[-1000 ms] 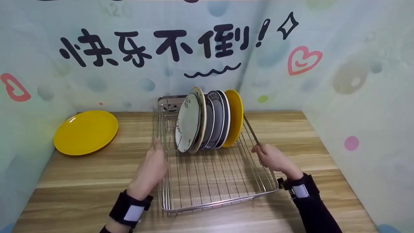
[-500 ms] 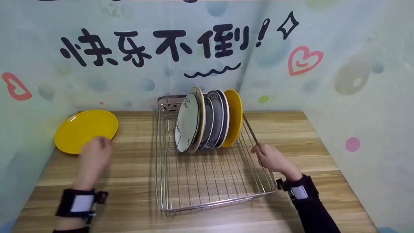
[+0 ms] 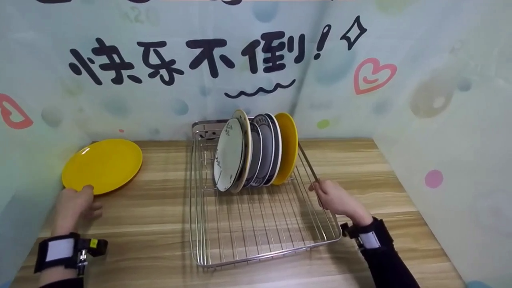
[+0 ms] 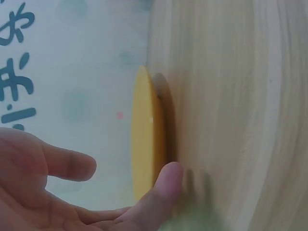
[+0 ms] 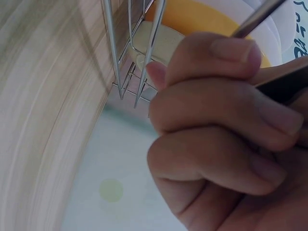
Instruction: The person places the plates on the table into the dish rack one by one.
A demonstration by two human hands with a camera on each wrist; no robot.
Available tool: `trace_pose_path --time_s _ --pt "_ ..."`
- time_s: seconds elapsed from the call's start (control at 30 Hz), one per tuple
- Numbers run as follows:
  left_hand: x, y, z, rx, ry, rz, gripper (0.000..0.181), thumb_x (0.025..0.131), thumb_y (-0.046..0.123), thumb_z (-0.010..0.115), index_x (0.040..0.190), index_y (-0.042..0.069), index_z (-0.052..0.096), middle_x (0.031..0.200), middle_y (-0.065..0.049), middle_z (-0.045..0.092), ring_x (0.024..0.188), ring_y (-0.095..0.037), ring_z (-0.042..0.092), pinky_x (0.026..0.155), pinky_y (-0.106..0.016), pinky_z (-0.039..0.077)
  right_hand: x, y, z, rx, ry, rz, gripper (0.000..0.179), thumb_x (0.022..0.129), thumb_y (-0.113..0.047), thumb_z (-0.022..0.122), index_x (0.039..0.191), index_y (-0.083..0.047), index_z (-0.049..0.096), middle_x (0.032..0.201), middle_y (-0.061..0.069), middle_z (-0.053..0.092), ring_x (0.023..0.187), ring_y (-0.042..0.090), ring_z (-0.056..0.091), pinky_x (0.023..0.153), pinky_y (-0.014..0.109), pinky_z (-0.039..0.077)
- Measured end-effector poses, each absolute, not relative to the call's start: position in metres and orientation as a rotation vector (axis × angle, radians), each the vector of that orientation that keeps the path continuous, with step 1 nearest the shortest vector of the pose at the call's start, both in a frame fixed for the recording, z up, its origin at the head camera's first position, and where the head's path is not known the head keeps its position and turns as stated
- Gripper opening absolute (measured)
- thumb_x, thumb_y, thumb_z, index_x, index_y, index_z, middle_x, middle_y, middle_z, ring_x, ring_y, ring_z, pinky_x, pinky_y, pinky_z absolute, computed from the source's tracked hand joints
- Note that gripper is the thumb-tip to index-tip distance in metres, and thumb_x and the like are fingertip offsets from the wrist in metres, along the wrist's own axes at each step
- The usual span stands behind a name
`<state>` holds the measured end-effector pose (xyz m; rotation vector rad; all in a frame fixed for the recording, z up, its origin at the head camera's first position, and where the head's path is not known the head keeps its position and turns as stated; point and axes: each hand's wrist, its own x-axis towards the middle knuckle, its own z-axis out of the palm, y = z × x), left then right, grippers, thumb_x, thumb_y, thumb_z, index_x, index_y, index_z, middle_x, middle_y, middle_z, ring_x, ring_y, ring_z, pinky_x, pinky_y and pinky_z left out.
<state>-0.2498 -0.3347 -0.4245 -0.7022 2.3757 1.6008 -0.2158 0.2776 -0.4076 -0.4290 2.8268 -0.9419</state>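
Note:
A yellow plate [image 3: 104,170] lies at the back left of the table. My left hand [image 3: 76,204] is at its near rim. In the left wrist view the thumb and fingers are spread, with the plate [image 4: 144,139] beyond them and no grip on it. My right hand [image 3: 340,202] grips the right rim of a wire dish rack [image 3: 280,251]; the right wrist view has its fingers [image 5: 207,106] curled round the rim wire. Several plates stand on edge in the rack: a white one with a dark branch pattern [image 3: 229,156], grey-blue ones [image 3: 263,156] and another yellow plate [image 3: 289,150].
The wood-grain table [image 3: 160,224] meets a printed cloth backdrop [image 3: 160,108] along its back and both sides. The front part of the rack holds no plates. A wrist strap [image 3: 60,252] with a small device sits on the left wrist.
My left hand has let go of the rack's left side and moved left to the near rim of the yellow plate. The right hand stays on the rack.

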Motion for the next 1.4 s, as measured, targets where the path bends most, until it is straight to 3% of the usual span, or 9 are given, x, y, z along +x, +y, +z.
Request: trace_pose_path --time_s 0.07,0.17,0.3,0.63,0.9,1.03,1.17,1.3,1.4 --pt "-0.252 -0.335 -0.428 -0.744 2.325 1.691 0.058 0.103 0.029 0.032 0.138 -0.017 0.025 0.094 -0.015 0.058 0.074 -0.021 0.067 0.072 -0.035 0.059 -0.215 0.277 -0.408 -0.426 2.814 -0.939 0.036 0.106 -0.009 0.033 0.113 0.013 0.06 0.059 0.003 0.052 0.046 0.013 0.049 0.049 0.032 0.05" --pt "-0.257 -0.335 -0.431 -0.817 2.223 1.871 0.069 0.102 0.025 0.035 0.152 -0.009 0.001 0.114 -0.019 0.05 0.076 -0.019 0.067 0.077 -0.034 0.058 -0.213 0.276 -0.407 -0.422 2.806 -0.932 0.035 0.105 -0.009 0.032 0.113 0.013 0.059 0.059 0.002 0.052 0.047 0.012 0.048 0.047 0.031 0.048" --pt "-0.263 -0.339 -0.433 -0.886 2.075 2.084 0.072 0.101 0.018 0.04 0.156 0.0 -0.003 0.139 -0.021 0.033 0.078 -0.018 0.069 0.081 -0.034 0.057 -0.211 0.276 -0.406 -0.417 2.819 -0.921 0.035 0.105 -0.009 0.033 0.114 0.012 0.059 0.059 0.003 0.051 0.048 0.013 0.049 0.049 0.031 0.049" --pt "-0.27 -0.348 -0.445 -0.953 1.988 2.221 0.073 0.098 0.006 0.053 0.156 0.001 0.008 0.112 -0.012 0.048 0.072 -0.021 0.072 0.075 -0.033 0.057 -0.211 0.274 -0.404 -0.419 2.802 -0.921 0.037 0.106 -0.011 0.033 0.117 0.014 0.058 0.06 0.002 0.051 0.048 0.012 0.048 0.047 0.03 0.048" --pt "-0.275 -0.353 -0.456 -0.942 1.828 2.34 0.078 0.096 -0.002 0.054 0.157 0.005 0.006 0.122 -0.01 0.048 0.083 -0.021 0.072 0.081 -0.033 0.055 -0.212 0.275 -0.404 -0.417 2.801 -0.929 0.037 0.106 -0.011 0.033 0.118 0.014 0.058 0.06 0.002 0.051 0.048 0.012 0.048 0.046 0.031 0.048" --pt "-0.274 -0.355 -0.463 -0.894 1.737 2.418 0.076 0.095 -0.003 0.052 0.157 0.005 0.008 0.109 -0.002 0.056 0.088 -0.02 0.071 0.084 -0.032 0.054 -0.213 0.275 -0.404 -0.417 2.822 -0.899 0.038 0.106 -0.011 0.033 0.117 0.014 0.059 0.065 0.006 0.055 0.052 0.013 0.05 0.063 0.042 0.055" --pt "-0.273 -0.351 -0.468 -0.833 1.676 2.486 0.076 0.094 -0.008 0.049 0.157 0.008 0.009 0.13 -0.004 0.049 0.095 -0.017 0.068 0.087 -0.033 0.053 -0.213 0.276 -0.405 -0.446 2.861 -0.872 0.038 0.106 -0.01 0.033 0.115 0.014 0.061 0.09 0.02 0.066 0.057 0.013 0.053 0.088 0.051 0.05" --pt "-0.272 -0.345 -0.468 -0.798 1.562 2.57 0.08 0.093 -0.012 0.049 0.158 0.013 0.009 0.147 -0.007 0.034 0.101 -0.018 0.066 0.09 -0.034 0.051 -0.213 0.276 -0.405 -0.415 2.826 -0.898 0.038 0.106 -0.012 0.033 0.117 0.014 0.059 0.08 0.017 0.064 0.052 0.014 0.051 0.069 0.043 0.055" --pt "-0.27 -0.339 -0.465 -0.771 1.51 2.608 0.079 0.094 -0.012 0.05 0.158 0.013 0.01 0.15 -0.008 0.032 0.103 -0.019 0.065 0.091 -0.035 0.05 -0.214 0.277 -0.405 -0.385 2.806 -0.912 0.039 0.107 -0.014 0.033 0.119 0.014 0.058 0.064 0.008 0.055 0.05 0.014 0.049 0.052 0.035 0.05"
